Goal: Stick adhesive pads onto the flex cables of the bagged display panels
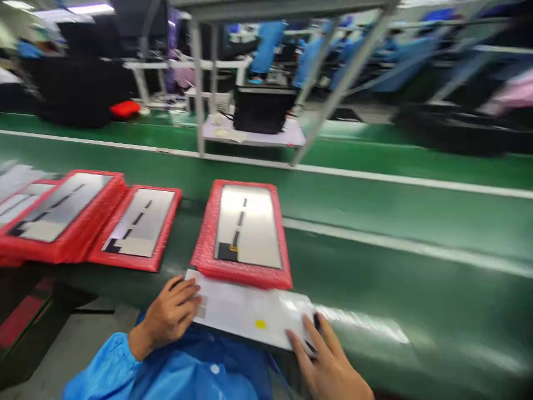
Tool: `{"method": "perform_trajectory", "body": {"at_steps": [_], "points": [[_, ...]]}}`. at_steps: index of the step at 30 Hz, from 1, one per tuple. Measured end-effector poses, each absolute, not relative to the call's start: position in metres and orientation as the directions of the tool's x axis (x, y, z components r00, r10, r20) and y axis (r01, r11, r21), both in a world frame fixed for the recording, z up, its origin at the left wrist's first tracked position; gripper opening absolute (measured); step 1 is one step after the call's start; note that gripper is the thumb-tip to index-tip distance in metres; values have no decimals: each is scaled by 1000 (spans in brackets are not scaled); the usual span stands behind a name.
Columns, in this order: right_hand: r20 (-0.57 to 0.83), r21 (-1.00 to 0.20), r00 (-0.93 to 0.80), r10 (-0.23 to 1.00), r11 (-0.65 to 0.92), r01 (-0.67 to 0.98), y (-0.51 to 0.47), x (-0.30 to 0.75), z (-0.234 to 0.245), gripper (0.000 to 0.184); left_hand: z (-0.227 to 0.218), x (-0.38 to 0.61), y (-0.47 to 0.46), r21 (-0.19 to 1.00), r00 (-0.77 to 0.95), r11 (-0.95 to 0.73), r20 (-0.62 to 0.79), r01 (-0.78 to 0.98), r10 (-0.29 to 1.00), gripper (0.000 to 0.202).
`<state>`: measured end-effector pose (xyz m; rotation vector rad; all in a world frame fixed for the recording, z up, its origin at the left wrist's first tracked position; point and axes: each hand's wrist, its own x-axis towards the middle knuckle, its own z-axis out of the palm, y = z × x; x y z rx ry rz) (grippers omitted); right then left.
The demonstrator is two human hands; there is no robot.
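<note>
A thin white panel (244,311) with a small yellow sticker and a shiny film lies at the near edge of the green bench, in front of my body. My left hand (172,312) grips its left end with bent fingers. At the other end, my right hand (327,358) holds the panel between thumb and fingers; part of that grip is hidden. Just beyond the panel, a silver-backed screen (260,225) with a dark strip rests on red bubble wrap (245,275), which touches or overlaps the panel's far edge.
To the left, another silver-backed screen (145,222) lies on red wrap beside a thicker stack (79,203) of similar ones. A metal frame (199,94) stands behind, with a black box (264,108) on its low shelf. People in blue are blurred in the background.
</note>
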<state>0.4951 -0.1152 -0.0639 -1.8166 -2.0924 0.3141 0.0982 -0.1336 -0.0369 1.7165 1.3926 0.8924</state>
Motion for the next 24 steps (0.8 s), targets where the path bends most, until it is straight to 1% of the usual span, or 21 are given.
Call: {"method": "perform_trajectory", "body": {"at_steps": [1, 2, 3, 5, 7, 9, 10, 11, 13, 14, 15, 18, 20, 21, 22, 24], "points": [[85, -341, 4, 996, 25, 940, -120, 489, -60, 47, -40, 95, -131, 893, 149, -104, 42, 437, 988, 24], [43, -317, 54, 998, -37, 948, -121, 483, -56, 51, -44, 93, -129, 910, 110, -66, 23, 409, 994, 24], [18, -315, 69, 997, -60, 947, -122, 478, -53, 52, -47, 90, -126, 916, 83, -46, 14, 398, 996, 25], [-7, -359, 86, 996, -83, 930, -121, 472, -48, 50, -51, 87, -123, 897, 62, -70, 48, 437, 997, 27], [4, -437, 112, 994, -99, 894, -122, 469, -43, 48, -52, 92, -123, 843, 100, -180, 149, 508, 984, 24], [9, -462, 123, 992, -105, 880, -123, 467, -40, 48, -49, 108, -123, 803, 192, -298, 230, 516, 954, 21], [6, -450, 121, 993, -106, 887, -123, 465, -38, 48, -46, 120, -123, 800, 269, -347, 240, 489, 933, 22], [-1, -424, 117, 993, -107, 899, -123, 462, -37, 49, -43, 133, -123, 804, 364, -391, 235, 448, 901, 26], [-5, -367, 116, 993, -110, 924, -124, 457, -37, 48, -38, 159, -119, 797, 554, -453, 183, 400, 812, 42], [5, -346, 123, 992, -114, 931, -125, 453, -37, 47, -36, 169, -117, 760, 612, -494, 164, 421, 773, 50], [22, -324, 132, 991, -118, 939, -126, 450, -37, 45, -35, 177, -115, 700, 653, -543, 144, 464, 743, 58], [90, -272, 143, 986, -114, 956, -131, 443, -40, 42, -37, 187, -114, 419, 706, -682, 126, 599, 697, 73], [124, -281, 133, 983, -94, 955, -133, 443, -39, 41, -40, 185, -115, 274, 731, -734, 134, 622, 670, 76], [148, -316, 123, 981, -71, 946, -132, 444, -37, 39, -41, 183, -116, 233, 740, -748, 137, 622, 658, 75], [180, -379, 114, 977, -38, 925, -131, 446, -33, 36, -41, 182, -116, 207, 747, -757, 139, 620, 650, 74], [257, -576, 139, 956, 36, 816, -126, 452, -22, 32, -40, 180, -116, 184, 759, -770, 142, 610, 636, 72]]}}
